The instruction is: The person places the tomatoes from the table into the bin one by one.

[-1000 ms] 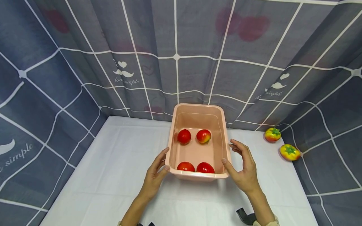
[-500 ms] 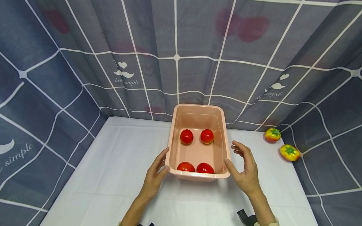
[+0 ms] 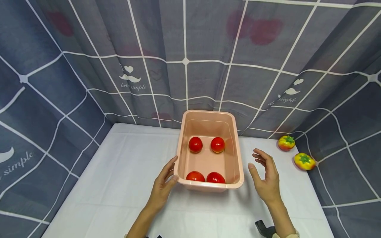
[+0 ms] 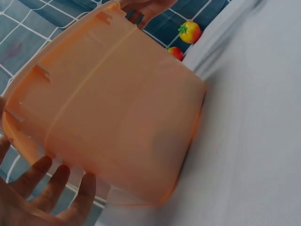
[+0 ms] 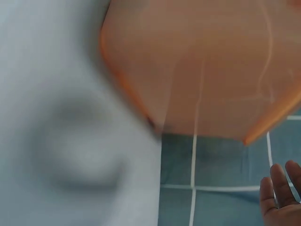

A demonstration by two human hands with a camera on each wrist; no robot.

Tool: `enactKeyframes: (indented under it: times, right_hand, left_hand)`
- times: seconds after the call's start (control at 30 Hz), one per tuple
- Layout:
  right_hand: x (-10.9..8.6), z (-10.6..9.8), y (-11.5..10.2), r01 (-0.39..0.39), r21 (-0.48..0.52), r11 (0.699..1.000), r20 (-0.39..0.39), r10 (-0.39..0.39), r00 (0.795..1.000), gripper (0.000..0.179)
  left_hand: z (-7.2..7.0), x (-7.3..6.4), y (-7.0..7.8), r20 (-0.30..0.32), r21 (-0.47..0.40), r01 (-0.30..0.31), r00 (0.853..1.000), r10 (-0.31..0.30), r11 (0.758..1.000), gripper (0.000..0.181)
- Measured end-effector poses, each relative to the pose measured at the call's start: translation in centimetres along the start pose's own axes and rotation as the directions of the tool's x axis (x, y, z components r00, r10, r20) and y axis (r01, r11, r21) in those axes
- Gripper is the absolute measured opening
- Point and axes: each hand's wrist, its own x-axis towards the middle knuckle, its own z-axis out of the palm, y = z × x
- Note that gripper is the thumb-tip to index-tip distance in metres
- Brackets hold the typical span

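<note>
A pink plastic bin (image 3: 205,162) stands on the white-covered table, with several shiny red tomato-like fruits inside. Two of them, a left fruit (image 3: 195,144) and a right fruit (image 3: 218,144), lie in its middle; others sit at the near end, partly hidden by the front rim. My left hand (image 3: 160,190) touches the bin's left side, its fingers (image 4: 59,181) extended along the outer wall in the left wrist view. My right hand (image 3: 266,180) is apart from the bin, to its right, fingers loosely bent and holding nothing.
Two red-yellow fruits with green tops, a rear one (image 3: 286,143) and a nearer one (image 3: 305,161), lie at the table's right edge. A grey checked curtain (image 3: 208,79) hangs behind and along both sides. White cloth (image 3: 128,165) covers the table.
My right hand has left the bin's side and moved right. The two middle fruits have rolled slightly, the right one now showing more red. The left hand stays in place.
</note>
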Motion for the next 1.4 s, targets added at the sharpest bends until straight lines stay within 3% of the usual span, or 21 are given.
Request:
enactKeyframes:
  times: [0.2,0.4,0.5,0.73,0.9,1.07,1.23,1.4]
  right_hand:
    - [0.0,-1.4,2.2,-0.027,-0.05,0.998,-0.054,0.025,0.998,0.068]
    - [0.0,-3.4,4.0,-0.137,-0.156,0.978,-0.101,0.122,0.987,0.067]
    - [0.0,-4.5,5.2,-0.222,-0.218,0.95,-0.152,0.192,0.97,0.063]
    - [0.8,-7.1,8.4,-0.402,-0.339,0.851,-0.243,0.334,0.911,0.058]
    - [0.9,-8.5,10.5,-0.431,-0.341,0.836,-0.291,0.342,0.893,0.057]
    - [0.7,-9.5,12.2,-0.477,-0.344,0.809,-0.358,0.357,0.863,0.057]
    - [0.8,-10.2,13.7,-0.499,-0.35,0.793,-0.382,0.366,0.849,0.06]
    - [0.8,-10.6,15.0,-0.557,-0.368,0.744,-0.388,0.421,0.82,0.067]
  left_hand:
    - [0.0,-0.1,0.0,-0.007,0.005,0.004,1.0,-0.004,1.0,0.064]
    - [0.0,-0.1,0.2,-0.006,-0.002,0.011,1.0,-0.011,1.0,0.064]
    - [0.0,-0.1,0.2,-0.006,-0.002,0.013,1.0,-0.013,1.0,0.064]
    - [0.0,0.0,0.2,-0.009,-0.003,0.01,1.0,-0.01,1.0,0.064]
    - [0.0,0.0,0.2,-0.005,-0.01,0.006,1.0,-0.006,1.0,0.064]
    - [0.1,-0.1,0.1,-0.003,-0.014,0.008,1.0,-0.008,1.0,0.064]
    - [0.1,-0.1,0.1,-0.007,-0.007,0.007,1.0,-0.007,1.0,0.064]
    - [0.1,0.0,0.2,-0.005,-0.003,0.002,1.0,-0.002,1.0,0.064]
